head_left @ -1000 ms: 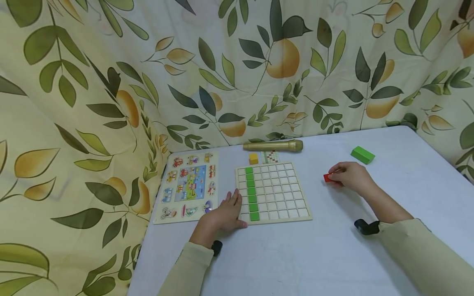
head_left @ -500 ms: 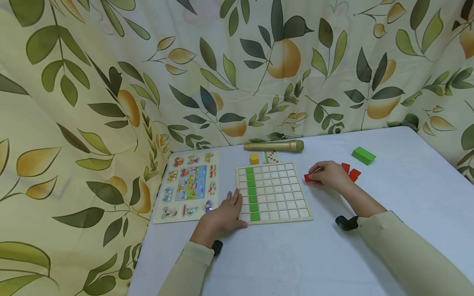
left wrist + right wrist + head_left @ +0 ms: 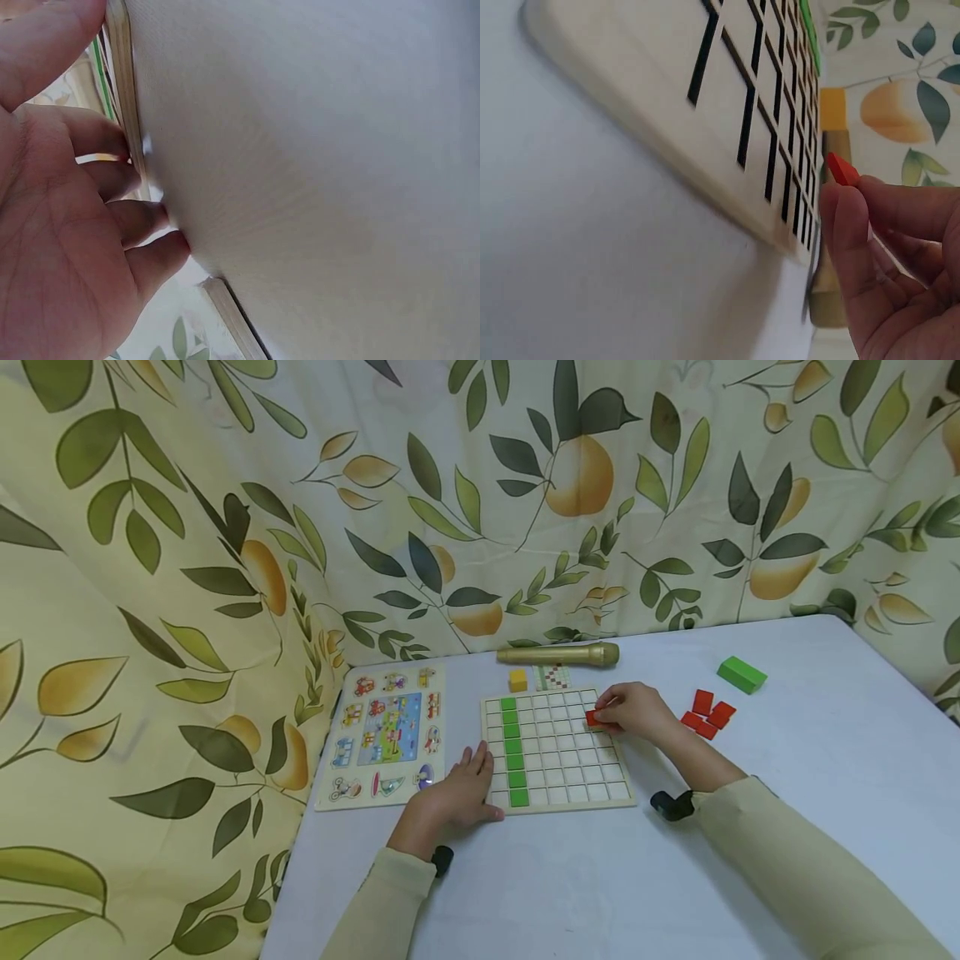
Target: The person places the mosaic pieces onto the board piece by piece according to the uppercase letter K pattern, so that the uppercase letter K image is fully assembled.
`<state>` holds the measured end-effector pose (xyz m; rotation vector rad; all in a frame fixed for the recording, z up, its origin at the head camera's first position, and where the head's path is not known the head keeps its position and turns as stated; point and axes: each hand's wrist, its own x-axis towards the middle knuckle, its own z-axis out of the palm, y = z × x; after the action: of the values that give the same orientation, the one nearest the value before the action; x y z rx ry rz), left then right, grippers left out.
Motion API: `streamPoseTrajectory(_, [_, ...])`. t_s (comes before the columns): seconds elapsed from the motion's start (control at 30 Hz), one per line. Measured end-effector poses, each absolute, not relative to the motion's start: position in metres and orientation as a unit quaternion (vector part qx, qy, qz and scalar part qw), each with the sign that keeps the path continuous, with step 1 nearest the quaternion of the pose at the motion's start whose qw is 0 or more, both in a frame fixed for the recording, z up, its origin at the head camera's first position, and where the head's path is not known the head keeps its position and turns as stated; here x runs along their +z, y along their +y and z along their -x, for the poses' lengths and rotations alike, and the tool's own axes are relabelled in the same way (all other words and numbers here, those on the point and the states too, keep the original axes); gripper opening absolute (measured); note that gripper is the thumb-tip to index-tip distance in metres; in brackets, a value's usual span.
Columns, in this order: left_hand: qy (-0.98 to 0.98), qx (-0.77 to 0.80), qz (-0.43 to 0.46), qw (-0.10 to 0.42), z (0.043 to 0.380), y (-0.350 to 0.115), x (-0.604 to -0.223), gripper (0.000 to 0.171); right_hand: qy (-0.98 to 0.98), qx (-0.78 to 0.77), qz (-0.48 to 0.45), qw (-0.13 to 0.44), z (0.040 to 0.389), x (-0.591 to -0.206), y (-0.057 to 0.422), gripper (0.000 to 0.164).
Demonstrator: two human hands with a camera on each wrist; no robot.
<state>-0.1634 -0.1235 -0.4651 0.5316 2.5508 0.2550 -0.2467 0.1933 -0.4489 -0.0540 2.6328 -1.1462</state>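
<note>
My right hand (image 3: pixel 633 714) pinches a red tile (image 3: pixel 592 718) between thumb and fingertips, over the right edge of the wooden grid board (image 3: pixel 558 810). In the right wrist view the red tile (image 3: pixel 843 169) sticks out past the fingertips. A column of green tiles (image 3: pixel 513 746) fills the board's second column from the left; the cells to its right are white. My left hand (image 3: pixel 457 789) rests at the board's left edge, fingers extended and thumb at the lower left corner. In the left wrist view its fingers (image 3: pixel 120 176) reach along the board's edge.
Several loose red tiles (image 3: pixel 703 702) lie right of the board, with a green block (image 3: pixel 742 674) behind them. A yellow cube (image 3: pixel 517 680), a patterned card (image 3: pixel 552 677) and a gold toy microphone (image 3: pixel 558 654) lie beyond the board. A picture puzzle board (image 3: pixel 352 800) is on the left.
My right hand has carried the red tile leftward to the grid board's right edge. This uncovers the loose red tiles it was hiding. The left hand stays at the board.
</note>
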Motion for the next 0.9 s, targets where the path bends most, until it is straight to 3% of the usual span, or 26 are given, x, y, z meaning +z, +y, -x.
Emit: streamPoseTrajectory(0.9, [0.942, 0.094, -0.19, 0.262, 0.164, -0.123, -0.464, 0.099, 0.879, -0.439, 0.065, 0.171, 0.245, -0.457, 0.118, 0.006])
